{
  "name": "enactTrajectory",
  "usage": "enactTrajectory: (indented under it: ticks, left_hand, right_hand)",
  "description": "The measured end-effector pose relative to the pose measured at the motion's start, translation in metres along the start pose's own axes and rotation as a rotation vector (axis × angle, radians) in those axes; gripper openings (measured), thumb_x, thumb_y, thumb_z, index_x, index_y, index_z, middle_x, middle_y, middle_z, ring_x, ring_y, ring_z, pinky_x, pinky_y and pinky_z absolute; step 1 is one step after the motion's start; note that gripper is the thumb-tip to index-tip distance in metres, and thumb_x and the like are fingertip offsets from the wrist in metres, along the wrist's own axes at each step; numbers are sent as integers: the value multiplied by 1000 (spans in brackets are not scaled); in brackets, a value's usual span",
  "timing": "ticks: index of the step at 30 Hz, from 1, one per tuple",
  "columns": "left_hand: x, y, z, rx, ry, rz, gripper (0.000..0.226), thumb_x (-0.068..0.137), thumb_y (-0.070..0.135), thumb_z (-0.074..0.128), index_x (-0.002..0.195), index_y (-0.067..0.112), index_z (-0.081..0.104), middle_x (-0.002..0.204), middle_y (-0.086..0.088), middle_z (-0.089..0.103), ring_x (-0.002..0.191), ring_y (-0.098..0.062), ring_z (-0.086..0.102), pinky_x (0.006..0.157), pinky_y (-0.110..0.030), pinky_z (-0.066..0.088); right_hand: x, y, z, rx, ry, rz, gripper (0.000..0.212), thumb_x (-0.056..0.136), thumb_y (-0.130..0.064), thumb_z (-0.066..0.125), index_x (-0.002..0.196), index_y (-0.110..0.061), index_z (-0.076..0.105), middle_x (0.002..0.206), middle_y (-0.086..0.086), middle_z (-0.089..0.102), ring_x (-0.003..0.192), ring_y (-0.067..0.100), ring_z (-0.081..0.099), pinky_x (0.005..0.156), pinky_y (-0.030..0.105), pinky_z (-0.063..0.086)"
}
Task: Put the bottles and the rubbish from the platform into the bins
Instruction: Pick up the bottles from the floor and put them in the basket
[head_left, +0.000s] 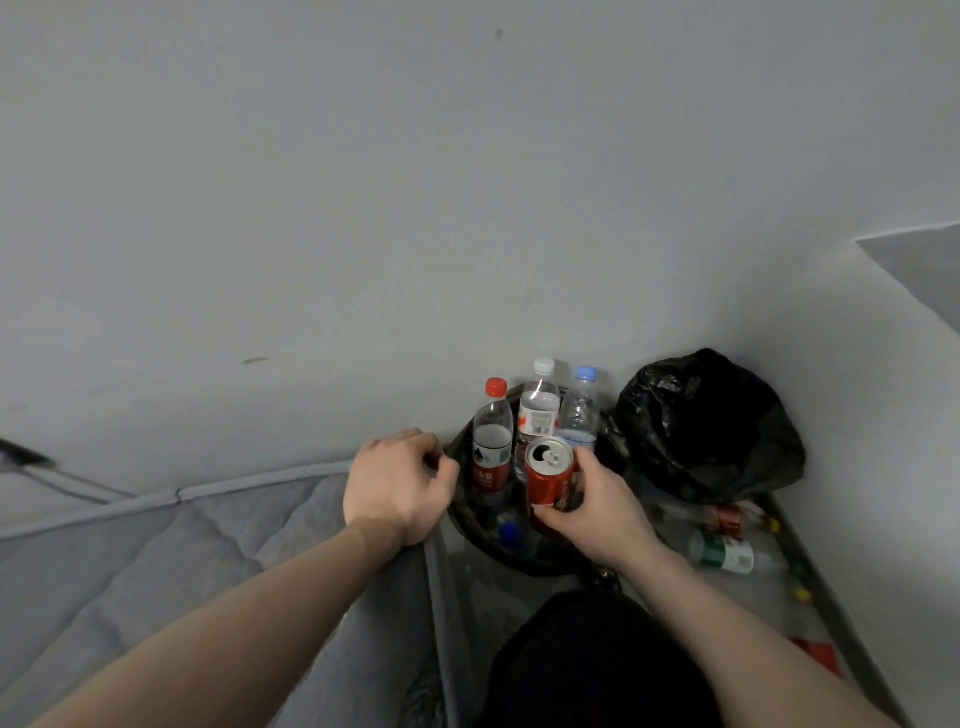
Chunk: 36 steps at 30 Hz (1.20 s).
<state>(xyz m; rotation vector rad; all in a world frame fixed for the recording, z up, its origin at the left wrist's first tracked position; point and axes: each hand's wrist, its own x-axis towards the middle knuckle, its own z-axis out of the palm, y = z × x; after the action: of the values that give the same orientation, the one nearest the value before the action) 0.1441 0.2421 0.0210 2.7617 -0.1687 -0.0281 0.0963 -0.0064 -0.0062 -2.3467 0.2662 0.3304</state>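
Observation:
My right hand (597, 512) grips a red drinks can (549, 480) with an open top, held upright over a round dark bin (524, 558). Three clear bottles stand upright in the bin behind the can: one with a red cap (492, 441), one with a white cap (539, 410) and one with a blue cap (579, 410). A blue cap (510, 531) shows low inside the bin. My left hand (397, 483) hovers at the bin's left rim with its fingers curled and nothing in it.
A black bin bag (711, 426) bulges in the corner to the right. On the floor by the right wall lie a green-labelled bottle (724, 553), a red-labelled bottle (727, 518) and small scraps. A grey quilted mattress (156, 561) fills the lower left. White walls close in behind.

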Motion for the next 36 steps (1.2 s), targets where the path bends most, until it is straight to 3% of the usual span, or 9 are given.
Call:
enactTrajectory:
  ticks: [9, 17, 25, 36]
  left_hand:
    - [3, -4, 7, -15, 22, 45, 21, 78, 40, 44, 71, 25, 57, 75, 8, 62, 72, -21, 57, 69, -33, 39]
    - [6, -6, 11, -75, 56, 8, 13, 77, 37, 48, 72, 26, 46, 74, 8, 53, 68, -23, 50, 64, -34, 33]
    - [6, -6, 12, -72, 56, 23, 15, 76, 40, 44, 71, 25, 47, 73, 7, 54, 68, -24, 52, 64, -35, 38]
    - [5, -4, 8, -77, 25, -6, 17, 77, 40, 44, 69, 26, 48, 73, 6, 56, 68, -22, 53, 61, -34, 38]
  right_hand:
    - [38, -7, 52, -107, -146, -46, 52, 62, -47, 80, 104, -38, 51, 103, -15, 64, 99, 15, 64, 84, 36, 54]
    - [54, -8, 77, -167, -229, -45, 67, 68, -40, 82, 129, -37, 54, 123, -9, 64, 115, 17, 60, 97, 39, 51]
    - [50, -4, 73, -131, -209, -4, 71, 68, -38, 82, 132, -38, 51, 126, -11, 61, 115, 15, 60, 99, 39, 51]
    - [18, 8, 46, -72, -155, 68, 73, 77, -36, 77, 142, -37, 44, 142, -10, 50, 129, 17, 50, 107, 40, 46]
